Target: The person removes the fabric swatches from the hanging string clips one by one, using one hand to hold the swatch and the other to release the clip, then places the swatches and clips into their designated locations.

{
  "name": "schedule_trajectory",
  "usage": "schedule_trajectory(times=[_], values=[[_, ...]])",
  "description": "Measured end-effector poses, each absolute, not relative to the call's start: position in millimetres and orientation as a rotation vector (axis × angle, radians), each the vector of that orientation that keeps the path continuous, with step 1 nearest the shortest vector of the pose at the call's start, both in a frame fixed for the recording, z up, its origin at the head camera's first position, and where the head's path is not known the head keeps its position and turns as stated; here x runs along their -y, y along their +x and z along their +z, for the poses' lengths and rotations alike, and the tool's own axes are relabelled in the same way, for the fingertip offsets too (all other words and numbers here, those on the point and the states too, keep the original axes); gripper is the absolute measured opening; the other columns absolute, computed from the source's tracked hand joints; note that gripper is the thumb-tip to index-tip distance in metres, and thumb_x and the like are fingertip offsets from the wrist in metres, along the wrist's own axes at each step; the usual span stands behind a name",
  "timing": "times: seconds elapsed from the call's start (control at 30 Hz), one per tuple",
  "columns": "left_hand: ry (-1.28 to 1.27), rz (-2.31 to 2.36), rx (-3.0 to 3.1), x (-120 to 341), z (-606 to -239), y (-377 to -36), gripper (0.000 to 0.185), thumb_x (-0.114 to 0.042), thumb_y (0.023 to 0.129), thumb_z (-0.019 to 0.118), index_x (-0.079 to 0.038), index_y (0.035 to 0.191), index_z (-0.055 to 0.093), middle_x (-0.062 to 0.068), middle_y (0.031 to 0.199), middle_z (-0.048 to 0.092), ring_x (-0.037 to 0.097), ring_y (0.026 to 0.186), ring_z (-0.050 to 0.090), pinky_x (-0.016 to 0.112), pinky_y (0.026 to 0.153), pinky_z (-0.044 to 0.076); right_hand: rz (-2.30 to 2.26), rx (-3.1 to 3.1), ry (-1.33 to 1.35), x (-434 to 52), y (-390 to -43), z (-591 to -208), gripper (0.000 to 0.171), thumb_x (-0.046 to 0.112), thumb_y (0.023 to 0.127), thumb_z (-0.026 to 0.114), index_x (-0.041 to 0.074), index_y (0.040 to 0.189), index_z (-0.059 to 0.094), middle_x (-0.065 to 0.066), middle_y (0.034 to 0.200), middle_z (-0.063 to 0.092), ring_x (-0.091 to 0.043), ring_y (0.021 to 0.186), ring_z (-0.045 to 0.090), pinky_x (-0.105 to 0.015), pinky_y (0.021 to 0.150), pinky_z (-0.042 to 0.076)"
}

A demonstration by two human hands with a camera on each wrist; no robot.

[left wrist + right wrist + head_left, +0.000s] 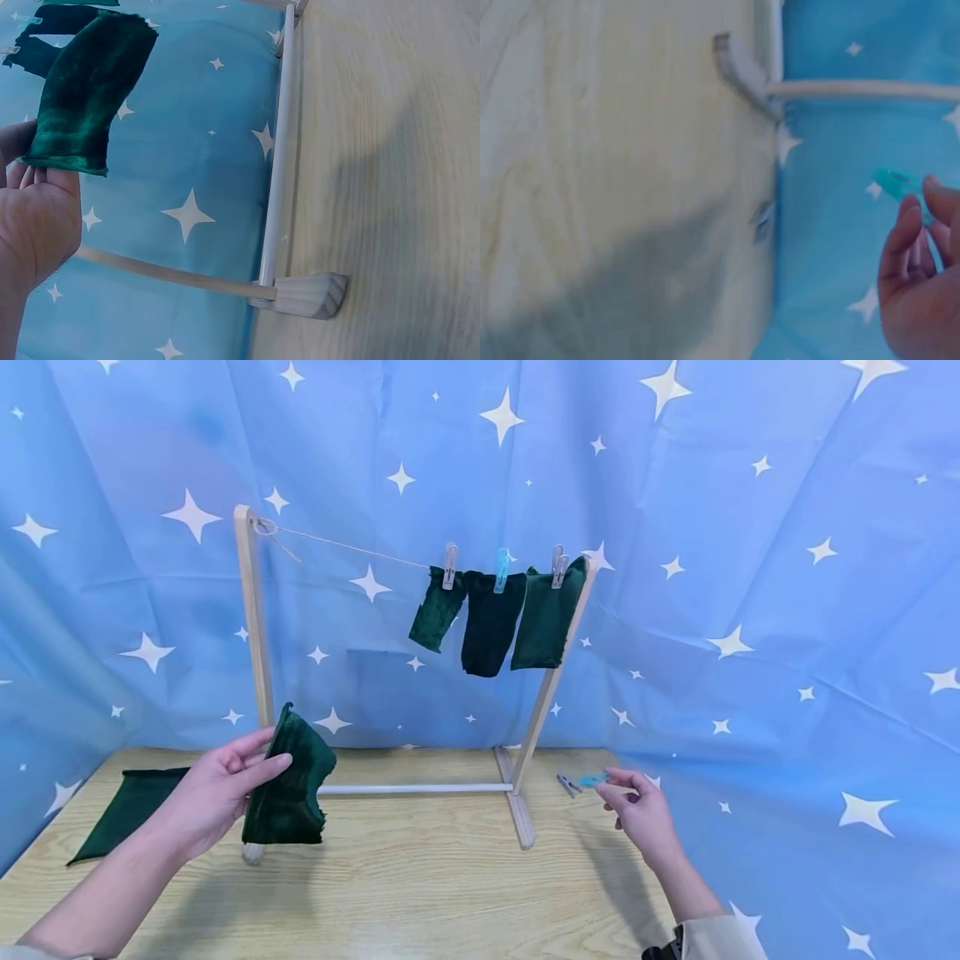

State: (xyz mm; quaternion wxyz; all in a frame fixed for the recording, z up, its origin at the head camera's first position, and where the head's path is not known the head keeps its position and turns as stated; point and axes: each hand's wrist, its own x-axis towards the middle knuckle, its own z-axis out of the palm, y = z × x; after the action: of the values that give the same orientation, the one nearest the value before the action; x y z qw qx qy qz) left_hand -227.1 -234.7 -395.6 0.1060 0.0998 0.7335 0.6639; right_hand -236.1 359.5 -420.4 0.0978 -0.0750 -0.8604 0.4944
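Left hand point(217, 785) pinching green cloth point(294, 793), thumb on the near face, fingers behind. Cloth is velvety, roughly rectangular, ragged and curling along the edge away from the palm. Right hand point(639, 814) pinching blue clip point(592, 780) between thumb and fingertips; clip is slim, pale plastic.

Grey clip point(567, 786), long and narrow, lies on table point(420, 893) just left of the right-hand grip; right wrist view is blurry, so its exact pose is hard to call. Flat dark green piece point(120, 814) lies behind the left hand and to its outer side, partly covered by it.

Wooden rack point(534, 718) stands beyond both grips: squared left post point(255, 610) behind the held cloth, its lower part blocked; right post between the hands, nearer the right one. Smooth white rod point(420, 789) runs low across the gap. Thin string point(352, 547) slopes above the hands, carrying three hanging cloths point(492, 627), up and right of the left grip, plastic clips on top. Table is wood-grained; creased blue backdrop point(712, 593) with white stars behind.
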Motion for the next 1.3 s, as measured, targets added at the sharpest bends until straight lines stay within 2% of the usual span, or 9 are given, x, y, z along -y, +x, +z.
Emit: schedule_trajectory(times=[0.13, 0.27, 0.33, 0.37, 0.5, 0.63, 0.77, 1.0, 1.3], values=[[0.299, 1.949, -2.159, 238.3, -402.2, -226.5, 0.082, -0.035, 0.117, 0.055, -0.01, 0.178, 0.006, 0.023, 0.177, 0.031, 0.026, 0.159, 0.044, 0.031, 0.115, 0.053, 1.441, 2.589, -0.3, -374.6, -241.7, -437.4, 0.05, 0.025, 0.109, 0.071, 0.003, 0.152, 0.059, -0.015, 0.134, 0.067, -0.008, 0.087, 0.069, -0.028, 0.064, 0.056], [0.29, 1.98, -2.111, 240.9, -406.7, -223.3, 0.082, -0.032, 0.118, 0.055, -0.009, 0.178, 0.005, 0.025, 0.179, 0.025, 0.033, 0.165, 0.034, 0.058, 0.13, 0.033, 1.419, 2.623, -0.345, -385.8, -248.0, -451.0, 0.05, 0.024, 0.11, 0.069, 0.001, 0.153, 0.057, -0.014, 0.131, 0.066, -0.009, 0.086, 0.07, -0.028, 0.062, 0.056], [0.263, 1.974, -2.119, 242.0, -408.6, -221.8, 0.081, -0.033, 0.118, 0.055, -0.011, 0.178, 0.006, 0.023, 0.179, 0.029, 0.037, 0.167, 0.029, 0.07, 0.127, 0.02, 1.397, 2.64, -0.353, -389.3, -251.0, -456.5, 0.049, 0.023, 0.111, 0.068, 0.001, 0.153, 0.057, -0.014, 0.13, 0.065, -0.013, 0.089, 0.072, -0.029, 0.063, 0.057], [0.251, 1.98, -2.116, 242.9, -410.4, -221.8, 0.081, -0.033, 0.117, 0.056, -0.011, 0.178, 0.007, 0.019, 0.178, 0.034, 0.028, 0.164, 0.036, 0.073, 0.126, 0.019, 1.385, 2.645, -0.354, -390.8, -252.6, -459.3, 0.049, 0.023, 0.111, 0.067, 0.0, 0.153, 0.057, -0.015, 0.13, 0.065, -0.015, 0.09, 0.073, -0.03, 0.063, 0.058], [0.265, 1.991, -2.125, 245.3, -416.0, -223.1, 0.077, -0.032, 0.117, 0.056, -0.011, 0.178, 0.013, -0.003, 0.16, 0.058, -0.008, 0.133, 0.059, 0.049, 0.124, 0.046, 1.361, 2.664, -0.389, -397.8, -260.3, -471.2, 0.049, 0.02, 0.111, 0.064, -0.003, 0.154, 0.056, -0.021, 0.133, 0.065, -0.021, 0.095, 0.074, -0.033, 0.066, 0.06], [0.303, 2.002, -2.105, 245.0, -419.1, -223.6, 0.077, -0.029, 0.118, 0.056, -0.008, 0.177, 0.012, -0.003, 0.159, 0.059, -0.013, 0.126, 0.061, 0.021, 0.105, 0.057, 1.333, 2.674, -0.471, -406.1, -270.5, -484.0, 0.048, 0.016, 0.111, 0.061, -0.007, 0.152, 0.055, -0.026, 0.133, 0.065, -0.02, 0.09, 0.073, -0.034, 0.066, 0.06], [0.294, 1.981, -2.123, 245.6, -421.7, -222.4, 0.078, -0.031, 0.118, 0.055, -0.009, 0.177, 0.011, 0.0, 0.161, 0.056, -0.017, 0.124, 0.058, 0.02, 0.105, 0.056, 1.243, 2.692, -0.534, -410.5, -282.7, -494.0, 0.048, 0.016, 0.109, 0.062, -0.01, 0.149, 0.057, -0.03, 0.131, 0.066, -0.028, 0.091, 0.074, -0.037, 0.07, 0.061], [0.334, 2.095, -1.974, 246.5, -426.1, -220.5, 0.077, -0.022, 0.118, 0.053, -0.004, 0.177, 0.006, -0.02, 0.137, 0.071, -0.006, 0.125, 0.067, 0.019, 0.098, 0.06, 1.13, 2.733, -0.606, -407.7, -297.4, -502.2, 0.051, 0.021, 0.107, 0.064, -0.007, 0.149, 0.059, -0.034, 0.144, 0.062, -0.05, 0.129, 0.061, -0.06, 0.106, 0.055], [0.328, 2.109, -1.953, 251.3, -431.5, -217.9, 0.073, -0.021, 0.119, 0.051, 0.0, 0.175, 0.011, -0.017, 0.135, 0.075, -0.001, 0.125, 0.071, 0.022, 0.098, 0.062, 1.165, 2.748, -0.612, -408.9, -305.1, -510.5, 0.052, 0.028, 0.108, 0.067, -0.002, 0.15, 0.06, -0.033, 0.148, 0.06, -0.051, 0.134, 0.058, -0.064, 0.11, 0.051]])
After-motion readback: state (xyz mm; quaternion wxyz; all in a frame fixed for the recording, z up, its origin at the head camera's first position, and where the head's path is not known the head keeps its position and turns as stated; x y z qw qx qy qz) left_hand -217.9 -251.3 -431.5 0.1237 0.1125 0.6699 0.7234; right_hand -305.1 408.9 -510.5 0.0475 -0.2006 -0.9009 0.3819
